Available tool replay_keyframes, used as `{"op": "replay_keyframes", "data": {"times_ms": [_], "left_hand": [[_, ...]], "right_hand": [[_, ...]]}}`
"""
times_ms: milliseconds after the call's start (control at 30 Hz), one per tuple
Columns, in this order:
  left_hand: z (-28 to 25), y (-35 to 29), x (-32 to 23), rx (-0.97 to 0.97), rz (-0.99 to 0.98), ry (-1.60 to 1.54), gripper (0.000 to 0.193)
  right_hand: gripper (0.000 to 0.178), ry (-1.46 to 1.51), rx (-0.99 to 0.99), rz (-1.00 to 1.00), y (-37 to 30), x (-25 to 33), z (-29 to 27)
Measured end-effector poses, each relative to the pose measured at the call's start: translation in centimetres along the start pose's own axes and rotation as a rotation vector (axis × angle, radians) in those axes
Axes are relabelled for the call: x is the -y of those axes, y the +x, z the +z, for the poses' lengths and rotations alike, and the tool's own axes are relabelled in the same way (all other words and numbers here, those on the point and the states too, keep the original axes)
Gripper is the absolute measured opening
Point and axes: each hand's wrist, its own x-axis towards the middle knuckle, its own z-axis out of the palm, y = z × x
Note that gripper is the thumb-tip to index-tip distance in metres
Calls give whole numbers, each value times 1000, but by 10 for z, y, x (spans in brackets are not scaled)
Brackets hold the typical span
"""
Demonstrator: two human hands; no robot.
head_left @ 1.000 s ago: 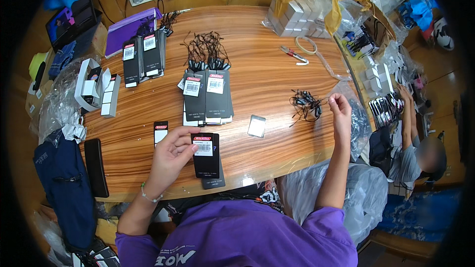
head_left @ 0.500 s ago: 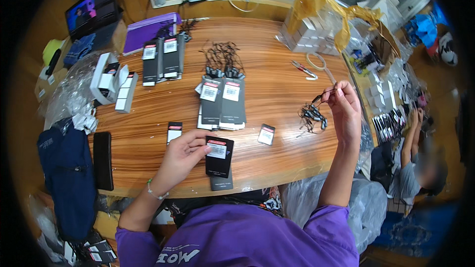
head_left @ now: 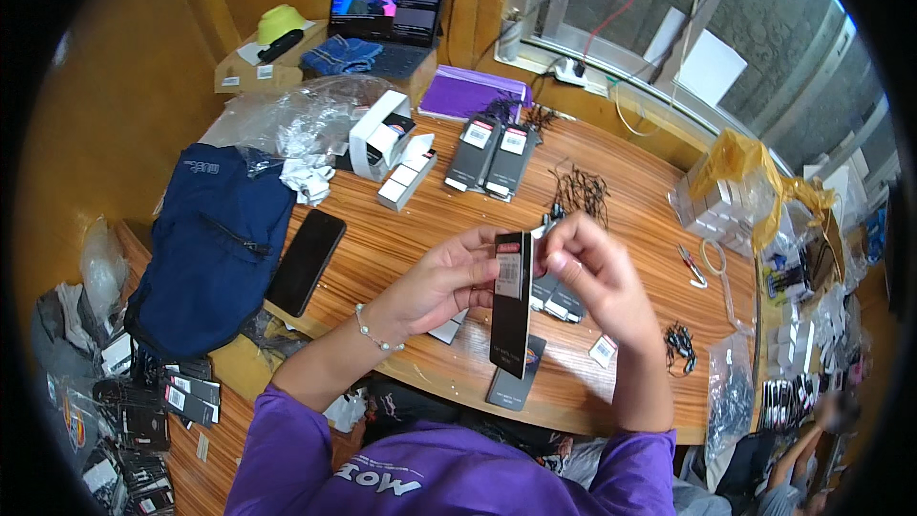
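Note:
My left hand [head_left: 454, 282] grips a black hang tag [head_left: 510, 311] by its side edge, turned nearly edge-on above the table's near edge. My right hand [head_left: 600, 277] is closed at the tag's upper corner, thumb and fingers pinched on a thin black tag cord, mostly hidden now behind the fingers. Beneath the held tag lies another dark tag [head_left: 517, 382]. Behind my right hand are stacked grey tags [head_left: 559, 298] with cords [head_left: 580, 193] fanned out beyond them. To the right sit a small white-and-black card [head_left: 603, 351] and a pile of loose black cords [head_left: 679, 349].
Two corded tag stacks [head_left: 492, 158] stand farther back, beside an open white box [head_left: 374, 134]. At left lie a black phone [head_left: 306, 263] and a navy bag [head_left: 215, 248]. Snips [head_left: 692, 266] and a bagged box stack [head_left: 723, 203] are at right. Another person's arm [head_left: 798, 449] shows lower right.
My right hand has moved left from the loose cords to the tag's top edge. The tag in my left hand has been raised and turned edge-on. The head view has swung left.

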Motion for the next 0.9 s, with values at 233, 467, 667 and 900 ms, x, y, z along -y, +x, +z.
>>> {"op": "replay_keyframes", "data": {"times_ms": [233, 467, 667, 900], "left_hand": [[-4, -6, -19, 42, 103, 113, 26], [-3, -8, -18, 148, -39, 418, 26], [-5, -11, -31, 188, 7, 640, 30], [2, -16, -38, 79, -4, 686, 29]], "right_hand": [[21, 42, 8, 54, -5, -18, 15], [31, 657, -20, 421, -5, -51, 43], [25, 796, -32, 420, 12, -45, 49], [18, 866, -32, 340, 35, -42, 51]]}}
